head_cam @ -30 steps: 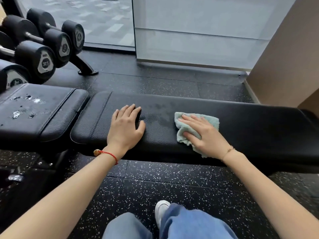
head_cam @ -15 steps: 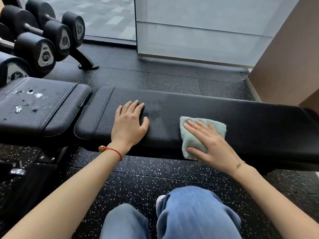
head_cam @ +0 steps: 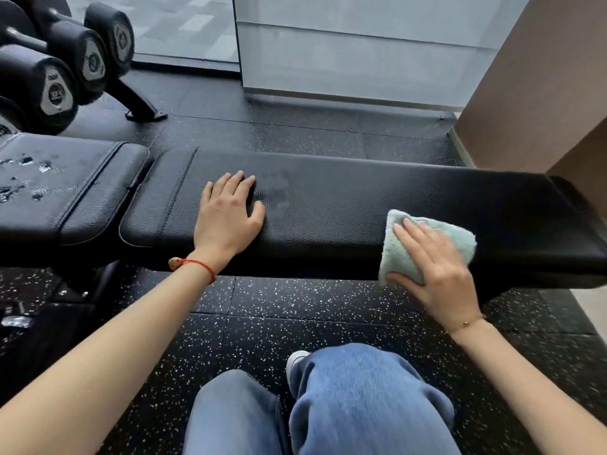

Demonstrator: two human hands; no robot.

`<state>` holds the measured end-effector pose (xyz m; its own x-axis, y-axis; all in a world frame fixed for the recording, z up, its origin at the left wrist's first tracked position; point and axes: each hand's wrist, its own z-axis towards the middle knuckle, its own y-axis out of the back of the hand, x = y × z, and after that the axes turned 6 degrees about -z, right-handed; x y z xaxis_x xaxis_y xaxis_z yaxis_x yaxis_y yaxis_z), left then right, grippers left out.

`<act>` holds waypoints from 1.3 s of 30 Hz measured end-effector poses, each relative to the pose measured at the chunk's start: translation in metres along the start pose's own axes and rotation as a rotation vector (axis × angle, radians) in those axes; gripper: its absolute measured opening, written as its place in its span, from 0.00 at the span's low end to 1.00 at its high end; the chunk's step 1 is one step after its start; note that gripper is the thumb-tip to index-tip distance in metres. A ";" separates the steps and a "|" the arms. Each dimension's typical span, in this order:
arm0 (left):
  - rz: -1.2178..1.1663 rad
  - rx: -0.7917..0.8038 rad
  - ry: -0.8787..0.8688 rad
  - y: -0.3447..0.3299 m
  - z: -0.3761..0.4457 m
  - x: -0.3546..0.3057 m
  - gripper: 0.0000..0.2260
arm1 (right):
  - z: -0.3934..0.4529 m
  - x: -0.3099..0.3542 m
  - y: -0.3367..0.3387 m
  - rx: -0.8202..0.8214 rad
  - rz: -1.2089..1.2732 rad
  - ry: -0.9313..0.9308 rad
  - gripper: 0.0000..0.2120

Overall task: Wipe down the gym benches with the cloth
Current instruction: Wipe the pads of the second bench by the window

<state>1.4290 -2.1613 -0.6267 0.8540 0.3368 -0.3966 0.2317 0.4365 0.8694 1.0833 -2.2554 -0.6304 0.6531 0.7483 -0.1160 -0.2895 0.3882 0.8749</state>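
Currently the cloth [head_cam: 427,244] is pressed flat on the desk [head_cam: 328,205] near its right end under the right hand [head_cam: 433,267], fingers spread, left hand [head_cam: 226,218] open, bracing; even pressure and overlapping strokes are advised.

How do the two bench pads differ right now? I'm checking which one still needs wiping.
The left pad carries scattered droplets and nothing touches it; the long pad shows only a faint damp patch. The long pad has the left hand flat on it and the right hand pressing the cloth there. Both are black textured leather.
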 end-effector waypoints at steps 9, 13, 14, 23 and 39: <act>-0.025 0.007 0.005 0.005 0.000 0.002 0.29 | 0.065 0.091 -0.020 0.080 0.088 0.246 0.36; -0.031 -0.005 0.000 0.003 0.000 0.003 0.29 | 0.029 0.022 -0.006 0.091 0.116 0.117 0.37; -0.027 -0.010 0.000 0.002 0.000 0.002 0.29 | 0.027 0.015 -0.003 0.107 0.121 0.082 0.38; -0.017 0.011 -0.003 0.003 0.000 0.003 0.29 | 0.070 0.095 -0.015 0.167 0.193 0.160 0.38; 0.019 -0.007 0.019 0.037 0.007 0.065 0.29 | 0.135 0.118 -0.027 0.338 0.347 0.194 0.29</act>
<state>1.4960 -2.1289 -0.6180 0.8489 0.3611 -0.3860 0.2123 0.4359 0.8746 1.2631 -2.2502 -0.6043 0.4079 0.9004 0.1513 -0.2027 -0.0723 0.9766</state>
